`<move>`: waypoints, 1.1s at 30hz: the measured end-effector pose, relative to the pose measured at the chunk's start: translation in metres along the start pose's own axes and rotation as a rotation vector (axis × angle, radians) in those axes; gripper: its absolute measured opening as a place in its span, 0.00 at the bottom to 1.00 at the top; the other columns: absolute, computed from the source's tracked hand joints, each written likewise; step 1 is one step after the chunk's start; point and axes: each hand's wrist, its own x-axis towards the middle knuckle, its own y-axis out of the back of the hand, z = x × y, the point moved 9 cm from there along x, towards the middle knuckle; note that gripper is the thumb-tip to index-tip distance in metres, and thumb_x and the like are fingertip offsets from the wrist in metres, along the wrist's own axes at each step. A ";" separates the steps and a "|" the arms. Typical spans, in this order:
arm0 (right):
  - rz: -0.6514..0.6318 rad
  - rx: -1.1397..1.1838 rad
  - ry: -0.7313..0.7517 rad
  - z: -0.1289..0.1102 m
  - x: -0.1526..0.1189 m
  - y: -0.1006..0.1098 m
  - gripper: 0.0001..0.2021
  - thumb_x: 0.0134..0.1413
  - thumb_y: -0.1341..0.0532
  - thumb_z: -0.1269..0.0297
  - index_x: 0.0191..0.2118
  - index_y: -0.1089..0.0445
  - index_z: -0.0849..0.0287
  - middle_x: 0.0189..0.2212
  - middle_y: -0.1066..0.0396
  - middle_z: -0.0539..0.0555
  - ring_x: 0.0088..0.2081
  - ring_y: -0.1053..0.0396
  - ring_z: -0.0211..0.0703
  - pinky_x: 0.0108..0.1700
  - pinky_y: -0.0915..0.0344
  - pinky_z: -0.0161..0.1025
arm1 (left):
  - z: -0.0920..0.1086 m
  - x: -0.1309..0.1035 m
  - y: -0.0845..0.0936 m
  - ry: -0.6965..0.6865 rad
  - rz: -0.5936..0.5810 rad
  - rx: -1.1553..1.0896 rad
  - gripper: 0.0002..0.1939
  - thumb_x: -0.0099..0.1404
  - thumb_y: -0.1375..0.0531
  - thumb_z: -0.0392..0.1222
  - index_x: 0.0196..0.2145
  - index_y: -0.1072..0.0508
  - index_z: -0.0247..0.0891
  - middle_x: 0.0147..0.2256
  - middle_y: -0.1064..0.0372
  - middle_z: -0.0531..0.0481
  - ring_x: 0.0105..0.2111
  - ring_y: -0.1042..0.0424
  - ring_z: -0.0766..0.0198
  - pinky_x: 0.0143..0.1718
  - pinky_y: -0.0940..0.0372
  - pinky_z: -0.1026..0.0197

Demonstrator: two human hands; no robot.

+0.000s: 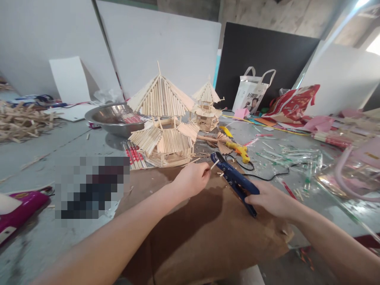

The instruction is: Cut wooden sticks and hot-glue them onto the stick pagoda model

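My left hand [194, 180] is closed on a thin wooden stick [215, 164], whose end lies at the jaws of a dark blue cutting tool [234, 178]. Wrapped round the tool's handles is my right hand [268, 198]. Both hands are over brown paper [190, 237] at the table's front. Just beyond my left hand stands a two-tiered pavilion model of wooden sticks [166, 118]. A small piece of stick [220, 174] shows beside the jaws.
A smaller stick pavilion [207, 107], a metal bowl [114, 120] and a yellow glue gun [239, 150] stand farther back. Wood strips [23, 120] pile at left; a magenta tool [23, 209] lies nearer. Plastic scraps and a black cord [276, 176] are at right.
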 end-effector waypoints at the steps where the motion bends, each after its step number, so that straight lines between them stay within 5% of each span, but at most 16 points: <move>1: -0.019 -0.002 0.002 -0.001 0.001 -0.002 0.14 0.35 0.48 0.71 0.32 0.32 0.59 0.31 0.30 0.47 0.35 0.36 0.46 0.36 0.41 0.37 | 0.000 0.000 0.000 -0.001 0.000 0.006 0.13 0.59 0.55 0.39 0.28 0.32 0.35 0.22 0.34 0.50 0.21 0.38 0.68 0.22 0.47 0.66; 10: 0.023 -0.100 0.094 -0.014 -0.003 -0.006 0.19 0.39 0.50 0.74 0.40 0.34 0.57 0.40 0.31 0.50 0.41 0.36 0.47 0.42 0.43 0.39 | 0.000 -0.001 -0.001 0.016 -0.028 0.084 0.12 0.59 0.54 0.40 0.29 0.32 0.37 0.25 0.32 0.49 0.25 0.34 0.64 0.25 0.43 0.64; 33: 0.092 -0.260 0.119 -0.011 -0.007 -0.002 0.19 0.44 0.50 0.71 0.45 0.37 0.56 0.37 0.30 0.53 0.42 0.34 0.47 0.45 0.43 0.42 | -0.001 0.000 -0.007 -0.001 -0.069 0.143 0.13 0.60 0.55 0.42 0.34 0.33 0.39 0.28 0.31 0.48 0.28 0.32 0.60 0.28 0.40 0.61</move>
